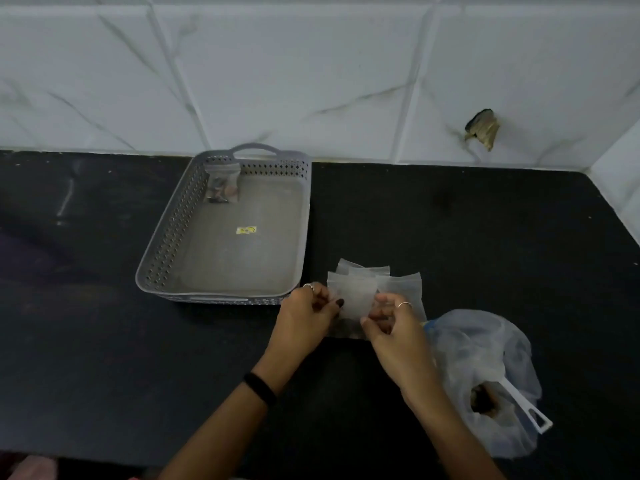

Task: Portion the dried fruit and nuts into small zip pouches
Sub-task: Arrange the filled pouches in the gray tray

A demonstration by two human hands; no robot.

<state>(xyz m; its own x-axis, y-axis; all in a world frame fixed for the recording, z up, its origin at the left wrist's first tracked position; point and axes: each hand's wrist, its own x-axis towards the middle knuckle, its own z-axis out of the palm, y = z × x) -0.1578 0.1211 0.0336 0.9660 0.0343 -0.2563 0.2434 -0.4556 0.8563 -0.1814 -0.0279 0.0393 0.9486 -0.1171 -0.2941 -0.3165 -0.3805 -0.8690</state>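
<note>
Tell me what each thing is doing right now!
Left hand: pinches the held pouch's left edge.
Right hand: pinches its right edge.
Held pouch: upright, dark bits at the bottom; whether zipped, cannot tell.
Spare pouches: flat, empty, on the counter.
Basket: open, holding one filled pouch at the back.
Big bag: lying open, scoop inside with its handle sticking out.

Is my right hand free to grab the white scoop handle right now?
Probably not yet: the right hand and left hand both pinch a pouch. The scoop handle sticks out of the bag, unobstructed.
</note>
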